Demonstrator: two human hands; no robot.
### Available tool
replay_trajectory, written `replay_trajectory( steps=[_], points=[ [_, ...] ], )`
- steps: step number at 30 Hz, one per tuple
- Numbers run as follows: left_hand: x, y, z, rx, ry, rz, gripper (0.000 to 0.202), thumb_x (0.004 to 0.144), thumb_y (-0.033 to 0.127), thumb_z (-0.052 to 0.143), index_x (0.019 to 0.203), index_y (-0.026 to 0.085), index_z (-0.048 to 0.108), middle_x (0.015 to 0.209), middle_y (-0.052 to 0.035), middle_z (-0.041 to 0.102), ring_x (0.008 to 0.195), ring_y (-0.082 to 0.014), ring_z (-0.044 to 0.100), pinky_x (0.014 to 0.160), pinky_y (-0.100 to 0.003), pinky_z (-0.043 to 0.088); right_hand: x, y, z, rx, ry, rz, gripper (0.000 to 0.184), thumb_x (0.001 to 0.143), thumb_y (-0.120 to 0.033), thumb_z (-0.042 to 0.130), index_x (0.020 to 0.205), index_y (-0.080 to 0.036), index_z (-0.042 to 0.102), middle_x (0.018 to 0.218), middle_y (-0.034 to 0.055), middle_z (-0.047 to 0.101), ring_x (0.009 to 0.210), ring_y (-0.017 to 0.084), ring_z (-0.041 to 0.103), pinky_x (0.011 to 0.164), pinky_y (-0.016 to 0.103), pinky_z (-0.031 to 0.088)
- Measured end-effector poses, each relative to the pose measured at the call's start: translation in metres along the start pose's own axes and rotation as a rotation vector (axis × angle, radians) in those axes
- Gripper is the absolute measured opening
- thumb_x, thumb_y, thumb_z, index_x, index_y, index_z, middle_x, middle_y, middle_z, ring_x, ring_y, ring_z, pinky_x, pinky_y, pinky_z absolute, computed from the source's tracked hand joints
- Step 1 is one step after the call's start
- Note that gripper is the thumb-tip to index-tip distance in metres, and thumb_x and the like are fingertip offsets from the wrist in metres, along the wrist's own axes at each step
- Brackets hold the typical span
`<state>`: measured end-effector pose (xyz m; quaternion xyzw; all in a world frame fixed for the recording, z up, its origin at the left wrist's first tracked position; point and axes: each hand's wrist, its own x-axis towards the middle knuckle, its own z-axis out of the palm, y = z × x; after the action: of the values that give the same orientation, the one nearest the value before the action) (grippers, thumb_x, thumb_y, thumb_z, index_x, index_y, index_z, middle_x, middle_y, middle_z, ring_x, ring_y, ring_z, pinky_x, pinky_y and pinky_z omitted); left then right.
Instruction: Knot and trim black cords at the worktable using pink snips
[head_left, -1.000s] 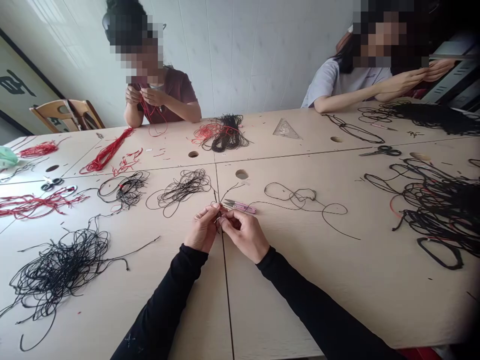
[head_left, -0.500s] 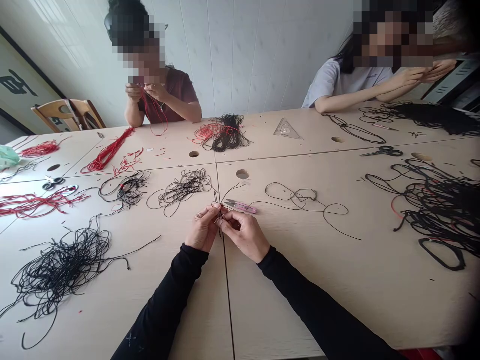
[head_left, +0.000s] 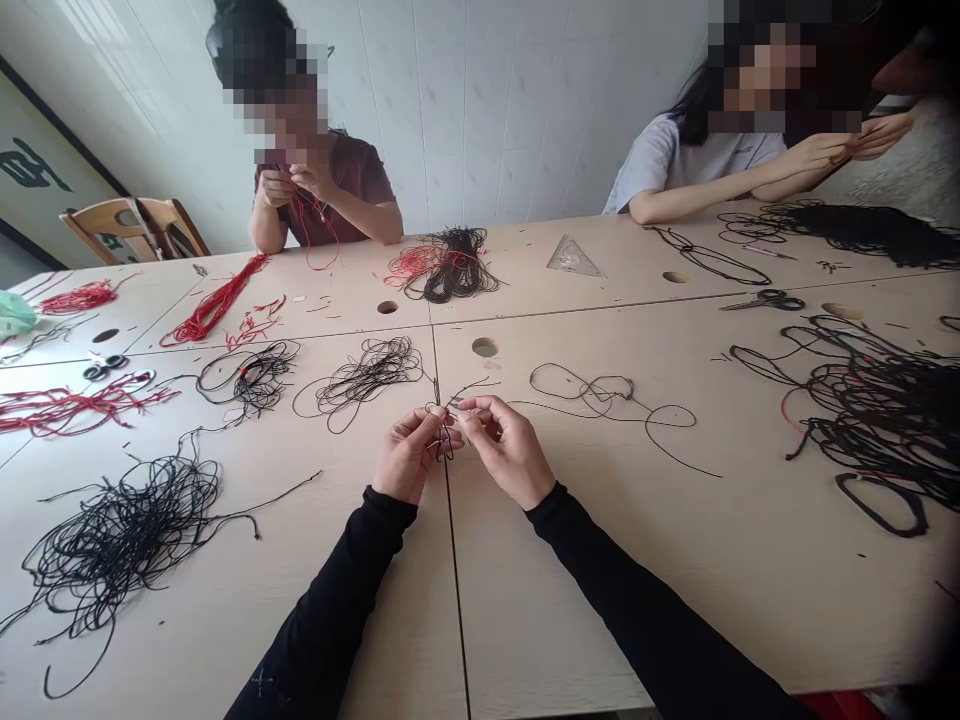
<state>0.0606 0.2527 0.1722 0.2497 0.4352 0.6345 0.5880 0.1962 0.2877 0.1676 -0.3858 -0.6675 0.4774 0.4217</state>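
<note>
The left hand (head_left: 411, 456) is pinching a thin black cord (head_left: 445, 440) at lower centre of the frame, and the right hand (head_left: 505, 448) is pinching it narrowly too, above the tabletop (head_left: 570, 590); a slackening grip could let the small loop slip.

Bright, even indoor light fills the view, strongest toward the upper left, where the tiled wall (head_left: 450, 100) washes pale and a soft glare lies across the left of the surface (head_left: 675, 600). Shadows are faint, with only a thin, soft one beneath the left hand (head_left: 412, 455) and the right hand (head_left: 506, 450), whose fingers (head_left: 480, 408) and the fine cord (head_left: 446, 440) between them look slightly blurred. The wide lens bows straight edges toward the sides of the frame, and the corners darken, heaviest at lower right, where the picture falls to black.
</note>
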Motion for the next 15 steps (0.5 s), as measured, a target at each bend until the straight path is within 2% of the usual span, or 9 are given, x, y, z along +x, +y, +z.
replay_trajectory(
  steps=[3,5,9,13,15],
  points=[
    [-0.0004,-0.0008,-0.0002,0.018,-0.012,0.007,0.025,0.066,0.033,0.079,0.069,0.014,0.063,0.072,-0.0018,0.064,0.063,-0.0120,0.062,0.064,-0.026,0.052,0.0017,0.0022,-0.0013,0.016,-0.069,0.006,0.025,0.088,-0.043,0.053,0.087,-0.018,0.059,0.074,0.0043,0.065,0.066,0.017,0.060,0.061,0.027,0.046],
    [-0.0007,-0.0009,0.0003,0.031,-0.015,0.015,0.026,0.066,0.033,0.079,0.066,0.013,0.062,0.073,-0.0016,0.063,0.060,-0.0111,0.061,0.062,-0.025,0.051,0.0023,0.0025,-0.0024,0.003,-0.053,0.000,0.025,0.088,-0.042,0.053,0.082,-0.018,0.058,0.071,0.0028,0.062,0.064,0.015,0.056,0.059,0.026,0.044],
    [-0.0019,-0.0002,0.0024,0.054,-0.018,0.020,0.028,0.067,0.033,0.078,0.062,0.013,0.060,0.071,-0.0018,0.062,0.056,-0.0105,0.060,0.058,-0.024,0.049,0.0029,0.0027,-0.0052,-0.062,-0.011,-0.025,0.026,0.089,-0.042,0.051,0.084,-0.018,0.058,0.070,0.0017,0.057,0.061,0.014,0.049,0.057,0.026,0.040],
    [-0.0022,0.0004,0.0034,0.056,-0.017,0.025,0.027,0.068,0.033,0.078,0.063,0.013,0.060,0.072,-0.0018,0.061,0.056,-0.0106,0.060,0.057,-0.024,0.049,0.0027,0.0027,-0.0064,-0.104,-0.001,-0.043,0.026,0.090,-0.042,0.049,0.084,-0.018,0.057,0.072,0.0023,0.057,0.062,0.014,0.049,0.057,0.026,0.040],
    [-0.0020,0.0001,0.0031,0.051,-0.014,0.018,0.027,0.067,0.033,0.078,0.065,0.013,0.062,0.073,-0.0018,0.061,0.057,-0.0109,0.061,0.057,-0.025,0.049,0.0027,0.0026,-0.0065,-0.126,0.025,-0.075,0.025,0.090,-0.041,0.049,0.083,-0.018,0.057,0.080,0.0045,0.060,0.067,0.015,0.052,0.063,0.028,0.043]
  ],
)
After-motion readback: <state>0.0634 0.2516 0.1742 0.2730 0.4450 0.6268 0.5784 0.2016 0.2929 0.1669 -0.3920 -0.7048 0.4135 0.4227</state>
